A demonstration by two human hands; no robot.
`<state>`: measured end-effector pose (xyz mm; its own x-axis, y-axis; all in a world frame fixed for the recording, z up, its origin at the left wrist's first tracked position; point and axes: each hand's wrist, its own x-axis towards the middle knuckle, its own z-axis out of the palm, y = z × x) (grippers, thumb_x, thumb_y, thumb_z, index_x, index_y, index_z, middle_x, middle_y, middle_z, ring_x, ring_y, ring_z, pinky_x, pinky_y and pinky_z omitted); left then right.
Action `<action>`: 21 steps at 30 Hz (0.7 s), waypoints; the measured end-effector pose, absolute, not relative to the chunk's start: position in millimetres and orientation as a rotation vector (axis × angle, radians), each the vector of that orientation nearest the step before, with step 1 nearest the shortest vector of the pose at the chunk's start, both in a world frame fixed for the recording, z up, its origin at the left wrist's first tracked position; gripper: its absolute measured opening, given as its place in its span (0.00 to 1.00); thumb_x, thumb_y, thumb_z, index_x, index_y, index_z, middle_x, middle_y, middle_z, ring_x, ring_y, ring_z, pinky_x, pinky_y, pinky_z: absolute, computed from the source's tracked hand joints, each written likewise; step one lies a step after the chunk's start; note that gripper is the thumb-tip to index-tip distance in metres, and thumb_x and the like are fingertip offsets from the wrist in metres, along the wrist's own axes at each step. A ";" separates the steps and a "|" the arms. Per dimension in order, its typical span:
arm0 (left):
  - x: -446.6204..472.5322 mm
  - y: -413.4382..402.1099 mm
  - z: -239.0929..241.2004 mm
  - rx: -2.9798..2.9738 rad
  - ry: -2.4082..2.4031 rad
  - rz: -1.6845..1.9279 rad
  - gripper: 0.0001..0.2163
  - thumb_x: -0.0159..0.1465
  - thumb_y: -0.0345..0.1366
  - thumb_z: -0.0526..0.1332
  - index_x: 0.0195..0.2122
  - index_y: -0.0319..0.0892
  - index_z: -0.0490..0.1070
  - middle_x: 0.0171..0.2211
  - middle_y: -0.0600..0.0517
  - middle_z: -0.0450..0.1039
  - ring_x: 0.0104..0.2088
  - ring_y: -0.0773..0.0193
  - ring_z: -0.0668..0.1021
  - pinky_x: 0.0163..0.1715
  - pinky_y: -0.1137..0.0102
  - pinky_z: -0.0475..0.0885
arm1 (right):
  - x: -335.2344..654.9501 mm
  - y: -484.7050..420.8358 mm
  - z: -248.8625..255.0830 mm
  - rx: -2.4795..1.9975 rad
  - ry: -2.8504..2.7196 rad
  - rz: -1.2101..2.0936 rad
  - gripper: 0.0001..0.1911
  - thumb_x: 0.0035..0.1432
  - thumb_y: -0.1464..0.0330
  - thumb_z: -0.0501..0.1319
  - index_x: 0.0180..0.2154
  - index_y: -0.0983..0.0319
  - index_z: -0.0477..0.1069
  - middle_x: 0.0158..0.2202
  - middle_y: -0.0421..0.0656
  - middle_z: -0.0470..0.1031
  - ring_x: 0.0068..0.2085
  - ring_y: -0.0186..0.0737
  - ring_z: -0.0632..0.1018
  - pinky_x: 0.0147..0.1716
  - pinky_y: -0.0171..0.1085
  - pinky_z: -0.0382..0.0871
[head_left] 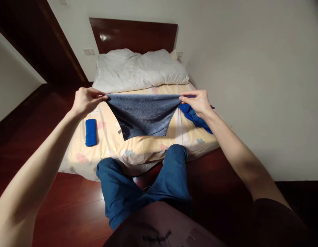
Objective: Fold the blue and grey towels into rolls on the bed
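I hold a grey-blue towel [142,115] stretched out in the air above the bed [110,144]. My left hand [85,100] pinches its left top corner. My right hand [196,102] pinches its right top corner. The towel hangs down between them, its lower edge close over the sheet. A folded bright blue towel [91,132] lies on the bed below my left hand. A crumpled bright blue cloth [193,116] lies on the bed under my right hand, partly hidden by it.
White pillows [140,70] lie at the head of the bed against a dark wooden headboard [134,34]. A white wall [251,85] runs along the right side. My legs in blue jeans [146,185] stand at the bed's foot on a dark red wooden floor [68,206].
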<state>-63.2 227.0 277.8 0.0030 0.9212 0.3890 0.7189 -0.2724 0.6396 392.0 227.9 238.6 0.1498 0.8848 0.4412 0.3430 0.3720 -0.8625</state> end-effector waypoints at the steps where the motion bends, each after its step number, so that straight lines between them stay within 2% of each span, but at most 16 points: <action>1: -64.3 219.2 276.7 2.040 1.685 1.121 0.18 0.54 0.54 0.70 0.39 0.48 0.83 0.43 0.53 0.85 0.44 0.57 0.83 0.48 0.66 0.79 | 392.5 220.9 236.9 -1.199 -1.437 0.581 0.17 0.47 0.62 0.79 0.36 0.65 0.82 0.35 0.45 0.83 0.32 0.38 0.83 0.38 0.40 0.84; 4: -70.0 195.0 275.6 2.021 1.573 1.058 0.13 0.54 0.53 0.71 0.36 0.54 0.84 0.40 0.58 0.85 0.45 0.57 0.84 0.51 0.64 0.79 | 394.3 197.7 234.3 -1.218 -1.478 0.647 0.17 0.47 0.61 0.79 0.35 0.65 0.82 0.38 0.47 0.84 0.31 0.38 0.83 0.38 0.41 0.84; 9: -82.9 165.7 280.8 1.868 1.581 0.908 0.09 0.47 0.50 0.75 0.30 0.60 0.84 0.34 0.60 0.84 0.42 0.53 0.85 0.50 0.59 0.79 | 399.5 169.7 235.3 -1.255 -1.561 0.781 0.17 0.47 0.61 0.80 0.36 0.63 0.84 0.31 0.44 0.82 0.32 0.40 0.84 0.39 0.41 0.84; 14: -91.8 171.9 275.8 1.797 1.551 0.679 0.10 0.44 0.47 0.75 0.27 0.54 0.84 0.30 0.56 0.83 0.39 0.54 0.84 0.44 0.60 0.80 | 401.4 180.6 235.2 -1.332 -1.611 0.927 0.19 0.47 0.61 0.81 0.39 0.62 0.84 0.30 0.45 0.82 0.32 0.41 0.84 0.39 0.44 0.85; 18: -95.1 199.2 255.4 1.786 1.542 0.670 0.13 0.44 0.47 0.76 0.27 0.48 0.79 0.28 0.53 0.79 0.36 0.58 0.82 0.39 0.64 0.78 | 395.3 214.5 224.2 -1.417 -1.605 0.993 0.17 0.45 0.64 0.81 0.37 0.63 0.84 0.31 0.45 0.82 0.31 0.40 0.83 0.38 0.43 0.84; 21: -90.5 228.8 239.9 1.786 1.569 0.678 0.13 0.45 0.44 0.75 0.29 0.47 0.78 0.27 0.51 0.79 0.34 0.58 0.82 0.38 0.64 0.77 | 386.8 250.5 209.5 -1.449 -1.601 0.978 0.15 0.46 0.69 0.81 0.36 0.65 0.83 0.28 0.44 0.81 0.29 0.38 0.81 0.37 0.42 0.83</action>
